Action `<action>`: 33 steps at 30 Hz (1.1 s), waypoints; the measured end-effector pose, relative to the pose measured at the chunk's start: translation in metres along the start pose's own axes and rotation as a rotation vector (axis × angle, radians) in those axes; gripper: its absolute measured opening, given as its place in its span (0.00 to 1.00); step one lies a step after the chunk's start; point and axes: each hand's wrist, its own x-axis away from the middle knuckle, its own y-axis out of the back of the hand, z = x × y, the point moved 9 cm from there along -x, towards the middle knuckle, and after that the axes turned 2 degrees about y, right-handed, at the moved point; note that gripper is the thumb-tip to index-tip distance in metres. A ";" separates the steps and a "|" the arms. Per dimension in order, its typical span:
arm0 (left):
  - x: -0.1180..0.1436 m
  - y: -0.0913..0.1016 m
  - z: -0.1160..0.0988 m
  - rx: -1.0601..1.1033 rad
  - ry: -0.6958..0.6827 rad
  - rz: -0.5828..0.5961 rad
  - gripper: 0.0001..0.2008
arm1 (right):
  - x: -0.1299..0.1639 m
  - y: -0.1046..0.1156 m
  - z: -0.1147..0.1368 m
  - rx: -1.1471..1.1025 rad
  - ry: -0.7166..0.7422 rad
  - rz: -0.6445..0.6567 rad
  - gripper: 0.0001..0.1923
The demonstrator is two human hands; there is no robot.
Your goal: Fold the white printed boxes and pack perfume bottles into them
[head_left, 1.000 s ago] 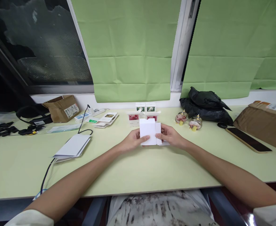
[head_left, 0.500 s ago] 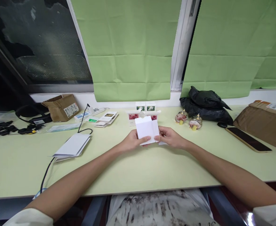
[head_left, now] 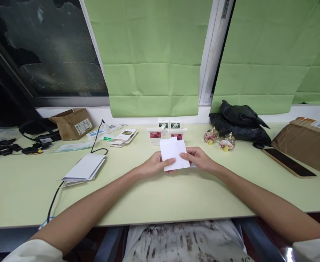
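Over the middle of the table I hold a small white paper box [head_left: 171,154], its plain side facing me and a crease running down its right part. My left hand [head_left: 156,162] grips its left edge, thumb pressed on the front and fingers behind. From the right, my right hand [head_left: 198,158] pinches the panel beyond the crease, its other fingers hidden behind. Just past the box stand two small boxes with red pictures, the left red-picture box [head_left: 155,136] and the right red-picture box [head_left: 177,134]. Behind them are white boxes with green pictures [head_left: 169,123].
Folded white card sheets [head_left: 84,167] lie at left, near a black cable [head_left: 51,203]. Farther back are printed flat cartons [head_left: 124,137] and an open cardboard box [head_left: 74,123]. At right are two ornate bottles [head_left: 227,142], black bags [head_left: 239,122], a phone [head_left: 289,162] and a brown parcel [head_left: 307,143].
The white paper box has shifted slightly right and down in my hands and tilted a little. My right thumb lies a bit higher on its right panel. Both hands keep their hold.
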 end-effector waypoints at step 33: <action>0.005 0.030 -0.018 -0.309 -0.210 -0.297 0.27 | 0.002 0.018 0.028 0.392 0.320 -0.198 0.18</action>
